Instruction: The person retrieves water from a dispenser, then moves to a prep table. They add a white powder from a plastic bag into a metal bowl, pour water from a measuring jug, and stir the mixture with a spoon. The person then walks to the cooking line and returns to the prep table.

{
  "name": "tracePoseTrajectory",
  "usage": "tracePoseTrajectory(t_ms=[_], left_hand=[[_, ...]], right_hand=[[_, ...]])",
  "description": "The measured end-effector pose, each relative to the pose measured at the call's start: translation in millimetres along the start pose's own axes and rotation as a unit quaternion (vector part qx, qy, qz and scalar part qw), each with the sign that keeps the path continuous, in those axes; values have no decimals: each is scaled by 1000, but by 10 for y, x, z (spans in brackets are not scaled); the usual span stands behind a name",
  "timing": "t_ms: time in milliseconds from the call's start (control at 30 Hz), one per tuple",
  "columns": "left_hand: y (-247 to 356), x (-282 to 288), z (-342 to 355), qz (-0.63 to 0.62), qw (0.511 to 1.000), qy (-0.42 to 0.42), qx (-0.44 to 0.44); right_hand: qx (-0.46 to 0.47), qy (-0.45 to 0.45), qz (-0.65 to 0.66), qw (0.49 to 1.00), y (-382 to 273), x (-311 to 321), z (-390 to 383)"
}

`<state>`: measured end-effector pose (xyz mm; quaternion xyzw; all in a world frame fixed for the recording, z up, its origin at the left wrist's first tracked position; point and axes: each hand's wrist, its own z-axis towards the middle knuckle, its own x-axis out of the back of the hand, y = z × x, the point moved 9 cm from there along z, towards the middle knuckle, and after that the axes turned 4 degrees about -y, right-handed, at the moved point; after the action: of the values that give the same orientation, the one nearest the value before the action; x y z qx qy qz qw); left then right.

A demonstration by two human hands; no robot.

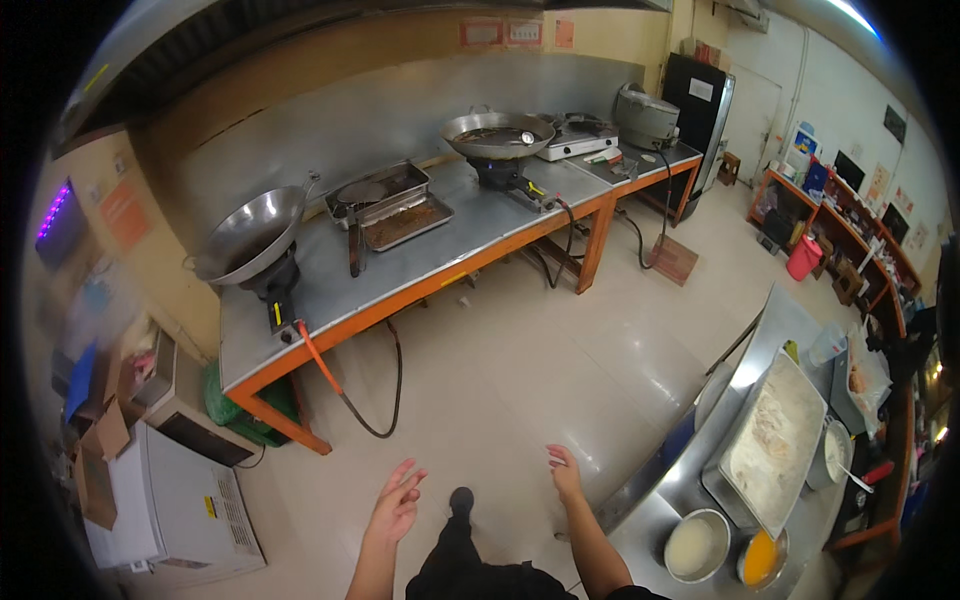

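Observation:
My left hand (396, 508) is held out over the floor with its fingers apart, and nothing is in it. My right hand (564, 474) is likewise raised in the air, fingers loosely bent and apart, holding nothing. Nearest to the right hand is a steel table (640, 560). On it stand a metal tray (716, 486) of white flour, a steel bowl (694, 579) of pale liquid and a smaller bowl (743, 572) with orange-yellow liquid. Behind these sits another bowl (822, 478) of white powder with a spoon handle sticking out.
Ahead, a long counter (440, 260) carries a wok (232, 262) on a burner, rectangular trays (410, 240), a second wok (480, 150) with dark oil and a large pot (645, 120). Hoses (345, 395) hang to the floor. A white appliance (190, 500) stands left.

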<state>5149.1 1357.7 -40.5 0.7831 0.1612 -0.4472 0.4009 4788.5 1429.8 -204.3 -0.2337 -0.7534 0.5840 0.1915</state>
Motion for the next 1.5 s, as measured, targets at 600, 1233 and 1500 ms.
tracePoseTrajectory(t_ms=[600, 1233, 1500], left_hand=[[-550, -1784, 5854, 196, 970, -46, 134], [-1569, -571, 8556, 474, 827, 154, 261], [-1831, -461, 8615, 689, 707, 120, 107]], right_hand=[[-129, 332, 305, 883, 369, 3178, 2673], [-165, -21, 38, 985, -2190, 3163, 9231], [58, -8, -335, 940, -3358, 3418, 12141]])
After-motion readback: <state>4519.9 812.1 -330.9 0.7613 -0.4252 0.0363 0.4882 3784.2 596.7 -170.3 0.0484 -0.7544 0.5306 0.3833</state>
